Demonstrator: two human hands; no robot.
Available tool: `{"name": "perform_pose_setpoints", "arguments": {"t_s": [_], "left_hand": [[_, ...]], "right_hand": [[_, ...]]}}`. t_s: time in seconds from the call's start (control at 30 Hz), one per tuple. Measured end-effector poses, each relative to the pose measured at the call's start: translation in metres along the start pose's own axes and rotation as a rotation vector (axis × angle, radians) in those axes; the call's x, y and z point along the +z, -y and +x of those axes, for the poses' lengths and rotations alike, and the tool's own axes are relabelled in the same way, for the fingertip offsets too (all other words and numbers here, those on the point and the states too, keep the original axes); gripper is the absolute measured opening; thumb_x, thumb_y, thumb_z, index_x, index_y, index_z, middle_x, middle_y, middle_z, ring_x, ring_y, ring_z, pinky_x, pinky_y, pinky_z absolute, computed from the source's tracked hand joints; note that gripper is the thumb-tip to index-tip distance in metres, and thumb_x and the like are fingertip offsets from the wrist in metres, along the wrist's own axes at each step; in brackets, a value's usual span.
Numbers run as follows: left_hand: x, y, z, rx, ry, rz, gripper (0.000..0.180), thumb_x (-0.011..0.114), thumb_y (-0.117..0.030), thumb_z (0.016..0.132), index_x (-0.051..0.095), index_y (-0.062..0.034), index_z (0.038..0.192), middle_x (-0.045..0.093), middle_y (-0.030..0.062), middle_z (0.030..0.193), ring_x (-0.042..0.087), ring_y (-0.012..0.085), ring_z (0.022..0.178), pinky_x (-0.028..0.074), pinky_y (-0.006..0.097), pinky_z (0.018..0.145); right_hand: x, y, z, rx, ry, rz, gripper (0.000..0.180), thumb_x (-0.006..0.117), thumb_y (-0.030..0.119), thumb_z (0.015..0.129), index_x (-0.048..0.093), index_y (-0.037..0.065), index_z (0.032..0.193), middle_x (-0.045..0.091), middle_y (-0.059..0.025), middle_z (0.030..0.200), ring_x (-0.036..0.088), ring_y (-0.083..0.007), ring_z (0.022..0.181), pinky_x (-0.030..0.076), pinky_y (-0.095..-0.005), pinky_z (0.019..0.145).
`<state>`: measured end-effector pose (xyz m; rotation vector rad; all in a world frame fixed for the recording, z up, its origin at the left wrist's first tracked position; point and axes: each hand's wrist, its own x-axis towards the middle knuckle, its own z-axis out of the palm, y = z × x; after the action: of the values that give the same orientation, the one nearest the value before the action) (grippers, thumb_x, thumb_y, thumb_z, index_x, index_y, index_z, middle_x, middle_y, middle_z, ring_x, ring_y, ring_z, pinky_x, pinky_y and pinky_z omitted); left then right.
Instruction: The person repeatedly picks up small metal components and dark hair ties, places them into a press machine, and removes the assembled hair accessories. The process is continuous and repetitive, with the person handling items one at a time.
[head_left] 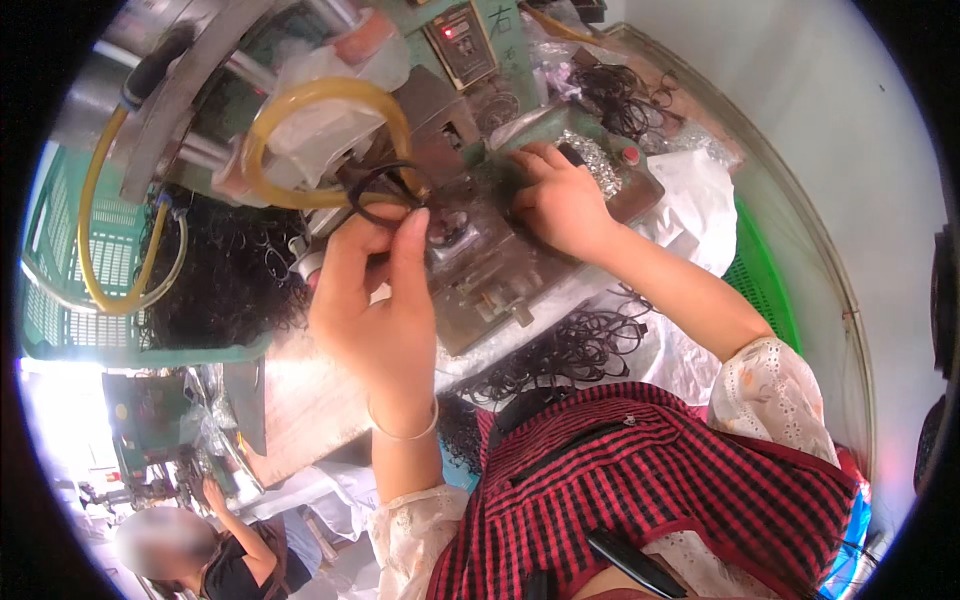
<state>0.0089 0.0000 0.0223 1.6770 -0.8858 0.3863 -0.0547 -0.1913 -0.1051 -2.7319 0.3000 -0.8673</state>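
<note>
At a cluttered workshop bench [300, 400], we face a metal press [480, 250]. Our left hand [375, 300] pinches a black elastic loop [385, 190]; our right hand [560, 200] rests loosely curled, holding nothing, on the press's far side.

head-worn fisheye, looking down, close over workbench [300, 400]

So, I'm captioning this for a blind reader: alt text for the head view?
The left hand holds a black elastic loop up to a metal press machine, while the right hand rests on its top. Piles of black loops surround it.
</note>
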Motion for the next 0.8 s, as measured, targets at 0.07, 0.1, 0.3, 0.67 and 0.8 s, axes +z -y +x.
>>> {"name": "perform_pose_setpoints", "arguments": {"t_s": [0.07, 0.1, 0.3, 0.67, 0.8], "left_hand": [[-0.004, -0.002, -0.005, 0.036, 0.031, 0.113, 0.008, 0.069, 0.002, 0.087, 0.063, 0.0051, 0.091, 0.068, 0.0089, 0.084, 0.065, 0.0127, 0.069, 0.054, 0.023, 0.062], [-0.005, 0.002, -0.011, 0.006, -0.026, -0.014, 0.008, 0.066, 0.002, 0.088, 0.062, 0.0060, 0.094, 0.068, 0.0106, 0.084, 0.065, 0.0141, 0.070, 0.055, 0.024, 0.062], [-0.076, 0.051, -0.032, -0.039, -0.566, -0.103, 0.016, 0.056, -0.008, 0.096, 0.057, 0.0058, 0.103, 0.065, 0.0157, 0.092, 0.064, 0.0184, 0.078, 0.056, 0.026, 0.066], [-0.115, 0.212, -0.051, -0.209, 0.398, 0.935, 0.016, 0.073, -0.014, 0.078, 0.073, -0.0034, 0.090, 0.071, 0.0157, 0.087, 0.068, 0.0276, 0.081, 0.053, 0.037, 0.072], [-0.092, 0.237, -0.071, -0.367, 0.278, 0.937, 0.014, 0.066, -0.008, 0.074, 0.072, -0.0072, 0.085, 0.069, 0.0186, 0.080, 0.067, 0.0348, 0.078, 0.052, 0.041, 0.069]], "right_hand": [[0.004, 0.003, 0.004, -0.021, 0.022, -0.044, 0.010, 0.067, 0.015, 0.067, 0.074, 0.016, 0.074, 0.055, -0.0082, 0.131, 0.048, -0.0276, 0.123, 0.052, -0.0411, 0.079], [0.005, 0.003, 0.005, -0.036, 0.015, -0.060, 0.009, 0.068, 0.015, 0.067, 0.073, 0.015, 0.074, 0.055, -0.0083, 0.132, 0.048, -0.0283, 0.125, 0.053, -0.0415, 0.076], [0.011, 0.004, 0.011, -0.114, 0.050, -0.088, 0.012, 0.066, 0.011, 0.073, 0.071, 0.008, 0.083, 0.055, -0.0069, 0.134, 0.049, -0.0264, 0.125, 0.053, -0.0411, 0.078], [-0.014, -0.019, 0.018, 0.487, -0.213, 0.676, 0.023, 0.069, 0.009, 0.079, 0.068, 0.004, 0.102, 0.071, -0.0131, 0.092, 0.068, -0.0265, 0.086, 0.052, -0.0340, 0.079], [-0.043, -0.024, -0.011, 0.705, -0.179, 0.587, 0.017, 0.069, 0.010, 0.083, 0.071, 0.003, 0.098, 0.072, -0.0098, 0.094, 0.068, -0.0190, 0.086, 0.051, -0.0303, 0.081]]}}
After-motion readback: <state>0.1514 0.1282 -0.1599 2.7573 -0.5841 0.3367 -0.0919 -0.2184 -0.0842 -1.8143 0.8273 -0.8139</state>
